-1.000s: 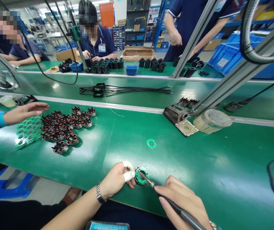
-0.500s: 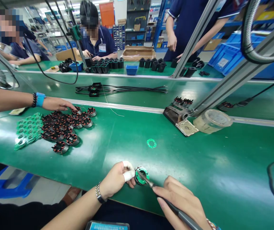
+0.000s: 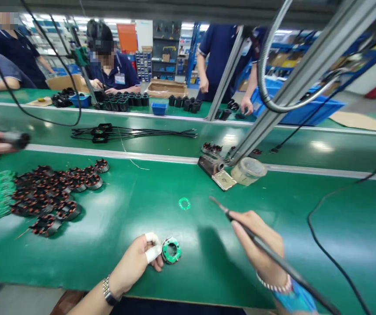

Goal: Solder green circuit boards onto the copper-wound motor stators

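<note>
stator ring [image 3: 171, 250] with a green circuit board on its face sits flat on the green bench mat [image 3: 322, 210], just beside our left hand [image 3: 135, 262]. we judge it small, light and stiff, though its fine wires and solder joints are likely fragile, so we would take it by the metal outer rim and keep our fingers off the board. our left hand lies half curled with taped fingertips [image 3: 151, 247], holding nothing we can see; we cannot tell whether it touches the ring. our right hand [image 3: 256, 240] is closed around a soldering iron [image 3: 293, 273], its tip well apart from the ring. a thin green ring board [image 3: 184, 203] lies loose ahead, with wound stators [image 3: 56, 197] piled to the left.
</note>
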The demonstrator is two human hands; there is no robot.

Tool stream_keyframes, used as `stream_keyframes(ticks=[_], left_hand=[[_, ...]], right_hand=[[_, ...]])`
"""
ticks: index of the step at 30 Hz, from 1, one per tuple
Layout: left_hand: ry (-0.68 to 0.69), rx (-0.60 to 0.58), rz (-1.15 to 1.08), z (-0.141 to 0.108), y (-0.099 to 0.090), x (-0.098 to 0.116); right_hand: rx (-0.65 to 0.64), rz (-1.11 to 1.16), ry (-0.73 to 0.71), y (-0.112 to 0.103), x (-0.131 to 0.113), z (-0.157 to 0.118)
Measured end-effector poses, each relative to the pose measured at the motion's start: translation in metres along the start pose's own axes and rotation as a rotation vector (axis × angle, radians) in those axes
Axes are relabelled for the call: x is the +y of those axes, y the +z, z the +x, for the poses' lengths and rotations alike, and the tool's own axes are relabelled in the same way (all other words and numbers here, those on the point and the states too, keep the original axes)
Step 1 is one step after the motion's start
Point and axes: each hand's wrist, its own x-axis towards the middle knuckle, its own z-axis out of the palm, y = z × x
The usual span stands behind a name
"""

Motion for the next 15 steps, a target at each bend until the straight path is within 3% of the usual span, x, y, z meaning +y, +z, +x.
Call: stream_keyframes(ticks=[4,6,8,10,12,15], left_hand=[[0.008,-0.003,0.004,0.0,0.001,-0.002],[0.02,0.015,-0.001,-0.001,0.001,-0.001],[0.042,0.028,-0.012,-0.002,0.001,0.0],[0.073,0.043,-0.024,-0.003,0.002,0.001],[0.103,0.075,-0.03,-0.004,0.003,0.002],[0.121,0.111,-0.03,-0.004,0.006,0.002]], right_hand=[[0.267,-0.315,0.134,-0.014,0.074,0.029],[0.257,-0.36,0.23,-0.018,0.102,0.041],[0.205,-0.314,0.258,-0.017,0.111,0.046],[0.147,-0.243,0.259,-0.008,0.097,0.04],[0.062,-0.149,0.222,0.008,0.064,0.024],[-0.289,0.175,0.008,0.038,0.003,-0.01]])
